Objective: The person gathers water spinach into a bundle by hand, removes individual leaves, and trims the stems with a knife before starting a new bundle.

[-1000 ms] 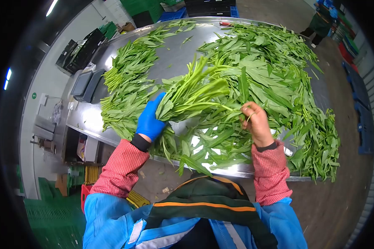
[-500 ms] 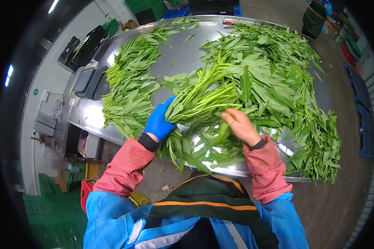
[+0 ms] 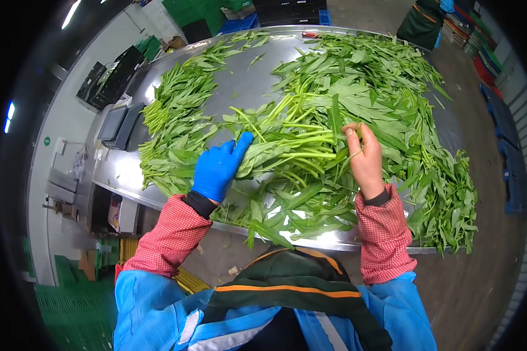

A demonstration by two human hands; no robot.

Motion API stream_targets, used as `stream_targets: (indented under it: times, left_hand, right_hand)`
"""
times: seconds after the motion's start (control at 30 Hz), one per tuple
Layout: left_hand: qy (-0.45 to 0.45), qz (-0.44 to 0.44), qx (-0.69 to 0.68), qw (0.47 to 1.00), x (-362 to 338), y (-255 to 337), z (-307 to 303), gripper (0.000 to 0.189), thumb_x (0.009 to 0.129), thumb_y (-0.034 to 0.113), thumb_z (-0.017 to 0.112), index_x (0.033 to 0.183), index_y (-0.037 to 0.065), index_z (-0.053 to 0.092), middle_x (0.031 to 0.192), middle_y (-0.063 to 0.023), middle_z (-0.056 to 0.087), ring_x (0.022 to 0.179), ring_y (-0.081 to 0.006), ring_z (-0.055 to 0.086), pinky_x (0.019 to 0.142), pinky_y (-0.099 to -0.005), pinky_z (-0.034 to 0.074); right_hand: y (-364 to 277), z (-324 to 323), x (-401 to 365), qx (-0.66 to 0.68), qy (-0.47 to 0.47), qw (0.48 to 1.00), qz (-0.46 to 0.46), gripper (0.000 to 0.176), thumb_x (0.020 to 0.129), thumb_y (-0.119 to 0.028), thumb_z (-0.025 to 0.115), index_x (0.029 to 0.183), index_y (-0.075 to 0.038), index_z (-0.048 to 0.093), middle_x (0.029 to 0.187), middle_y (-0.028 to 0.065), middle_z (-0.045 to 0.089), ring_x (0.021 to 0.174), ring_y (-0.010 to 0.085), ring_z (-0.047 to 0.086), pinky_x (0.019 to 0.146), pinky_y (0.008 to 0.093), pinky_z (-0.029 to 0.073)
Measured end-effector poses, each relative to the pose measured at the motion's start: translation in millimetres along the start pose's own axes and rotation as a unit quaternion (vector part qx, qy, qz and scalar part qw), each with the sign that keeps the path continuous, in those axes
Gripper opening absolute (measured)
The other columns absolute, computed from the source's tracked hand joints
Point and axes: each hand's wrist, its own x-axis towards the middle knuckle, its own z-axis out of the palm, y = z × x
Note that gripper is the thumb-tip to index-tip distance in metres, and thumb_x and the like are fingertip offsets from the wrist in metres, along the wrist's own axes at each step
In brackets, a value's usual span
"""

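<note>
A long steel worktop [image 3: 246, 88] stands in a warehouse-like room with a concrete floor, and loose leafy greens cover most of it. A big heap of greens [image 3: 386, 88] fills the right half and runs down to the near edge. A smaller heap [image 3: 178, 114] lies on the left with its stems pointing toward the left edge.

Between the two heaps, in front of the person, is a bunch of greens [image 3: 293, 143]. It lies on its side with its pale stems fanned up and to the right.

The left hand [image 3: 218, 168], in a blue glove, lies on the leafy end of the bunch with its fingers stretched out. The pictures do not show whether the thumb grips underneath.

The right hand [image 3: 366, 159] is bare and held upright at the stem end of the bunch. Its fingertips [image 3: 350, 131] are pinched together on a thin stalk [image 3: 358, 126].

A flat grey scale [image 3: 118, 121] sits at the left end of the worktop, beside some black crates [image 3: 114, 73]. Green crates [image 3: 70, 304] are stacked on the floor at lower left. Another person [image 3: 421, 20] stands at the far right corner.
</note>
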Motion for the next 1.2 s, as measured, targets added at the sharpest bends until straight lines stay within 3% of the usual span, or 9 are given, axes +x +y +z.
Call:
stream_targets:
  times: [0.07, 0.2, 0.33, 0.43, 0.57, 0.83, 0.93, 1.13, 1.2]
  left_hand:
    - [-0.001, 0.019, 0.040, 0.999, 3, 4, -3, 0.062, 0.080, 0.004, 0.051, 0.140, 0.017, 0.042, 0.104, -0.0083, 0.061, 0.071, -0.0241, 0.055, 0.061, -0.0340, 0.044]
    - [0.003, 0.054, 0.037, 0.998, 2, 8, -9, 0.060, 0.081, 0.006, 0.052, 0.139, 0.018, 0.043, 0.105, -0.0073, 0.062, 0.071, -0.0224, 0.055, 0.061, -0.0341, 0.044]
    - [-0.013, 0.079, 0.034, 0.996, 6, 13, -15, 0.059, 0.081, 0.009, 0.054, 0.138, 0.020, 0.044, 0.109, -0.0070, 0.063, 0.071, -0.0202, 0.056, 0.061, -0.0333, 0.044]
    - [-0.021, 0.097, 0.048, 0.994, 4, 12, -12, 0.059, 0.080, 0.011, 0.056, 0.138, 0.022, 0.045, 0.113, -0.0066, 0.062, 0.072, -0.0188, 0.057, 0.060, -0.0323, 0.044]
    - [0.022, 0.172, 0.085, 0.981, 2, 12, -5, 0.060, 0.079, 0.011, 0.056, 0.137, 0.026, 0.045, 0.117, -0.0070, 0.059, 0.066, -0.0182, 0.057, 0.054, -0.0316, 0.045]
    - [0.005, 0.115, -0.007, 0.993, -2, 4, 1, 0.060, 0.079, 0.008, 0.056, 0.135, 0.022, 0.044, 0.129, -0.0119, 0.054, 0.071, -0.0209, 0.060, 0.057, -0.0324, 0.049]
    - [0.021, 0.114, -0.019, 0.993, 0, 3, 1, 0.060, 0.078, 0.007, 0.055, 0.136, 0.020, 0.043, 0.129, -0.0128, 0.054, 0.072, -0.0220, 0.060, 0.058, -0.0330, 0.050]
    - [0.002, 0.109, -0.030, 0.994, 1, 5, -2, 0.059, 0.079, 0.005, 0.054, 0.135, 0.016, 0.044, 0.128, -0.0139, 0.056, 0.074, -0.0240, 0.061, 0.060, -0.0341, 0.051]
    - [-0.019, 0.100, -0.034, 0.994, -1, 7, -8, 0.055, 0.079, 0.003, 0.053, 0.133, 0.011, 0.047, 0.127, -0.0153, 0.056, 0.076, -0.0260, 0.061, 0.061, -0.0347, 0.051]
  right_hand:
    - [-4, 2, 1, -0.080, 0.004, 0.996, -0.048, 0.015, 0.088, -0.016, 0.058, 0.086, -0.002, 0.061, 0.083, 0.0134, 0.060, 0.079, 0.0324, 0.057, 0.070, 0.0383, 0.046]
    - [-12, 9, 5, -0.255, -0.039, 0.948, -0.184, 0.020, 0.079, -0.023, 0.069, 0.083, -0.005, 0.062, 0.080, 0.0106, 0.056, 0.078, 0.0279, 0.055, 0.069, 0.0382, 0.047]
    - [-24, 29, -1, -0.213, -0.113, 0.956, -0.166, 0.036, 0.072, -0.029, 0.075, 0.096, -0.006, 0.062, 0.091, 0.0109, 0.056, 0.087, 0.0290, 0.055, 0.074, 0.0387, 0.046]
    - [-26, 30, 3, -0.206, -0.125, 0.957, -0.164, 0.036, 0.072, -0.028, 0.075, 0.098, -0.006, 0.061, 0.091, 0.0115, 0.056, 0.088, 0.0298, 0.055, 0.075, 0.0396, 0.047]
    - [-15, 42, 0, -0.219, -0.246, 0.925, -0.191, 0.025, 0.077, -0.021, 0.070, 0.097, -0.009, 0.062, 0.086, 0.0110, 0.055, 0.084, 0.0305, 0.058, 0.069, 0.0397, 0.049]
    - [-13, 36, -6, 0.025, -0.198, 0.977, -0.069, 0.014, 0.084, -0.013, 0.066, 0.089, -0.001, 0.065, 0.080, 0.0087, 0.061, 0.074, 0.0215, 0.059, 0.069, 0.0311, 0.047]
    - [-14, 37, -9, 0.117, -0.194, 0.972, 0.058, 0.016, 0.087, -0.014, 0.064, 0.090, 0.002, 0.064, 0.077, 0.0058, 0.063, 0.072, 0.0144, 0.058, 0.068, 0.0278, 0.046]
    - [4, 39, -12, 0.111, -0.104, 0.986, 0.073, 0.019, 0.087, -0.018, 0.065, 0.094, 0.000, 0.065, 0.074, 0.0053, 0.065, 0.068, 0.0117, 0.058, 0.064, 0.0270, 0.048]
    - [-6, 27, -11, 0.215, -0.119, 0.951, 0.186, 0.019, 0.087, -0.017, 0.065, 0.094, 0.000, 0.065, 0.073, 0.0032, 0.063, 0.068, 0.0089, 0.057, 0.059, 0.0240, 0.046]
